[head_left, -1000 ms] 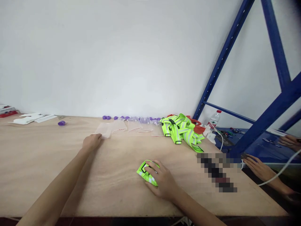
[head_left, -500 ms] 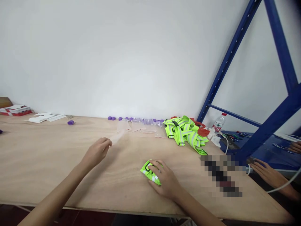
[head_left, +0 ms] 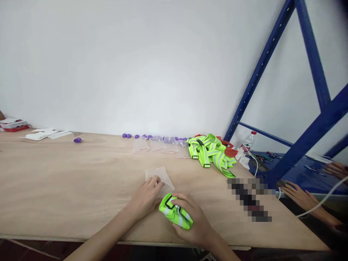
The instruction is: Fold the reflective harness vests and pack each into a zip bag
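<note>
My left hand (head_left: 146, 195) pinches a clear plastic bag (head_left: 162, 175) near the middle of the wooden table. The far end of the bag spreads away from my fingers. Just to the right, my right hand (head_left: 194, 221) grips a folded neon-yellow reflective strap (head_left: 174, 214) with a black buckle at its left end. The strap lies close beside the bag's near edge. Farther back sits a tangled pile of similar yellow straps (head_left: 213, 152).
Clear bags (head_left: 140, 144) and purple rolls (head_left: 126, 135) line the wall side. White papers (head_left: 40, 134) lie at the left. A bottle (head_left: 248, 141), blue frame (head_left: 288, 156) and another person's hand (head_left: 296, 195) are at the right.
My left hand has moved right and nearer, bringing the bag beside the yellow strap. My right hand has lifted and turned the strap slightly.
</note>
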The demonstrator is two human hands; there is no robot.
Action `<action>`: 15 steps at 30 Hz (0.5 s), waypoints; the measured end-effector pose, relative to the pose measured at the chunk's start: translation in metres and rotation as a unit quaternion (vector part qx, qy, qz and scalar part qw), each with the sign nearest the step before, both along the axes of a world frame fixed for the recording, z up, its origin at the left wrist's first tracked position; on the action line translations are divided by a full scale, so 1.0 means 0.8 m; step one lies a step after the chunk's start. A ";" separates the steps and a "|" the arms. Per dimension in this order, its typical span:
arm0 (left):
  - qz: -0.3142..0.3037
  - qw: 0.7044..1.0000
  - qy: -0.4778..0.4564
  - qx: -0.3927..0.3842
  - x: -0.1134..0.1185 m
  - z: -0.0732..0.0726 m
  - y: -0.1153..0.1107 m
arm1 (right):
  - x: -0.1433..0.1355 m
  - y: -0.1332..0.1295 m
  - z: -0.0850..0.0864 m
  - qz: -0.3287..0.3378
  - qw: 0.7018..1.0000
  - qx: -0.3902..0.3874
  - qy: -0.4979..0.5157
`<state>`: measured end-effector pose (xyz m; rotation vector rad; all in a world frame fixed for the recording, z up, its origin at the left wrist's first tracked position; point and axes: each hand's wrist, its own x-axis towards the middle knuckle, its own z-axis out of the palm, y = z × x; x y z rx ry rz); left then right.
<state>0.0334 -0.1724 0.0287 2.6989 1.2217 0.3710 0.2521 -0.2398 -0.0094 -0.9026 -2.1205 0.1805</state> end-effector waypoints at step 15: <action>0.035 0.950 -0.289 -0.112 0.055 -0.056 -0.034 | 0.027 -0.017 -0.015 -0.147 0.986 0.017 -0.076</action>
